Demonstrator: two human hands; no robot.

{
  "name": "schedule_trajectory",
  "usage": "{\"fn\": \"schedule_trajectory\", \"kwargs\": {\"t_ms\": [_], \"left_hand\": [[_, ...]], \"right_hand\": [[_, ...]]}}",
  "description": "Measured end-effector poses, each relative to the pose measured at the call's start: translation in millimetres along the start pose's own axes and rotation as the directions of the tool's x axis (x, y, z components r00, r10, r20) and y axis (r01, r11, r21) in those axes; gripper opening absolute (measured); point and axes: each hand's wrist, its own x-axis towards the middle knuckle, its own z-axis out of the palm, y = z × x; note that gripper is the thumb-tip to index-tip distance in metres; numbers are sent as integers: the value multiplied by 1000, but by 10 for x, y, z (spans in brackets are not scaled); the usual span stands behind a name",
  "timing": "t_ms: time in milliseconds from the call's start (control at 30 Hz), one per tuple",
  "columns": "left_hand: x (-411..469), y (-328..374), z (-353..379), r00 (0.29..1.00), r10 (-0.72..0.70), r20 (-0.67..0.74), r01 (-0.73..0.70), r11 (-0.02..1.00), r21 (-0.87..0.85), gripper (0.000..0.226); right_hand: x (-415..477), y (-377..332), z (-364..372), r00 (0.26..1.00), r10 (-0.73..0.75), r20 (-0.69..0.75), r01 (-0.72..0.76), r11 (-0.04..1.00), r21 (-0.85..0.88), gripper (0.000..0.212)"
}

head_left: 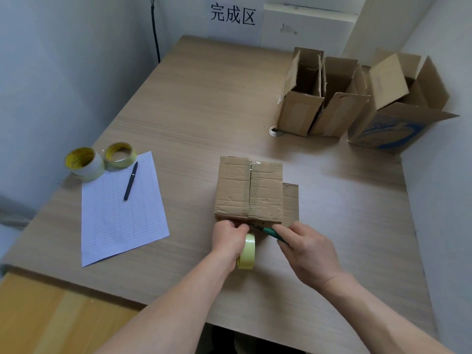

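The closed cardboard box (249, 190) sits mid-tabletop (194, 103), with tape along its top seam. At the box's 5 o'clock, the right hand (306, 251) grips a green-handled tool (265, 229). At its 6 o'clock, the left hand (228, 238) holds a pale yellow tape roll (247, 251) on edge, fingertips pinched against the box's near edge.

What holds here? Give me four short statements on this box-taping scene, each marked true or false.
1. The left hand holds a roll of tape at the near edge of the closed box. True.
2. The right hand is empty. False: it holds a green-handled tool.
3. The pen lies on the sheet of paper. True.
4. The three boxes at the far right are sealed. False: they stand open, flaps up.
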Motion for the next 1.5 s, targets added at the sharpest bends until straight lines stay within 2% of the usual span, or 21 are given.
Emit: {"fn": "schedule_trajectory", "kwargs": {"t_ms": [67, 133, 200, 233, 300, 333, 367, 433, 500, 533, 600, 700, 733, 933, 1000, 1167, 1233, 1333, 1367, 1400, 1500], "left_hand": [[6, 22, -19, 1000, -1, -10, 1, 1000, 19, 45], [13, 34, -43, 1000, 1, -11, -1, 999, 37, 47], [19, 30, -66, 1000, 0, -27, 2, 997, 77, 47], [30, 11, -77, 1000, -3, -30, 5, 996, 87, 47], [59, -38, -99, 1000, -7, -28, 9, 996, 86, 46], [67, -57, -113, 1000, -8, -19, 9, 996, 88, 46], [76, -75, -122, 1000, -1, -7, 2, 996, 89, 46], [79, -110, -145, 999, 31, 23, -34, 994, 109, 48], [40, -129, -184, 996, 52, 67, -59, 992, 113, 40], [12, -136, -207, 994, 55, 96, -66, 991, 116, 32], [-40, -156, -271, 986, 70, 151, -89, 989, 118, 23], [-123, -150, -389, 980, 73, 187, -102, 984, 146, 27], [-134, -151, -428, 979, 75, 190, -104, 984, 145, 27], [-202, -100, -668, 978, 80, 193, -104, 987, 120, 23], [-245, -56, -711, 978, 95, 187, -117, 987, 113, 23], [-274, 81, -727, 962, 240, 133, -260, 950, 172, 27], [-316, 122, -713, 948, 280, 154, -301, 944, 134, 28], [-392, 169, -675, 941, 303, 150, -309, 951, 14, 27], [-415, 181, -656, 951, 274, 145, -267, 961, -68, 26], [-427, 180, -630, 964, 224, 143, -197, 964, -178, 26], [-522, 223, -556, 977, 70, 202, 19, 913, -408, 23]], "right_hand": [[-237, 160, 3, 997, 82, 9, -82, 995, 60, 29], [-580, 400, 54, 964, 266, 21, -267, 961, 73, 30], [-867, 639, 154, 870, 486, 84, -490, 871, 33, 31], [-954, 714, 193, 807, 568, 161, -576, 817, 6, 34], [-975, 748, 258, 704, 655, 275, -659, 747, -91, 39], [-921, 718, 273, 684, 679, 267, -673, 728, -129, 42], [-817, 654, 259, 699, 681, 220, -674, 730, -116, 46], [-475, 444, 151, 819, 572, 37, -573, 818, 53, 54], [-33, 166, 20, 930, 342, -138, -312, 929, 199, 62], [192, 34, -25, 960, 216, -177, -179, 962, 207, 63], [573, -189, -27, 991, 20, -130, 0, 987, 159, 63], [871, -315, 110, 995, -87, 48, 84, 994, 70, 60], [916, -299, 162, 993, -91, 68, 87, 995, 56, 60], [1065, -209, 308, 994, -87, -61, 88, 996, 20, 63], [1069, -244, 286, 998, -60, -12, 60, 998, 16, 68], [1077, -290, 107, 970, -58, 236, 68, 997, -35, 78], [1055, -360, -27, 980, -14, 199, -5, 996, 93, 71], [782, -541, -217, 985, 101, -139, -54, 949, 311, 49], [624, -632, -264, 975, 140, -172, -62, 917, 395, 43], [457, -728, -294, 975, 192, -116, -111, 862, 494, 41], [92, -932, -247, 922, 306, 237, -383, 633, 673, 51]]}}
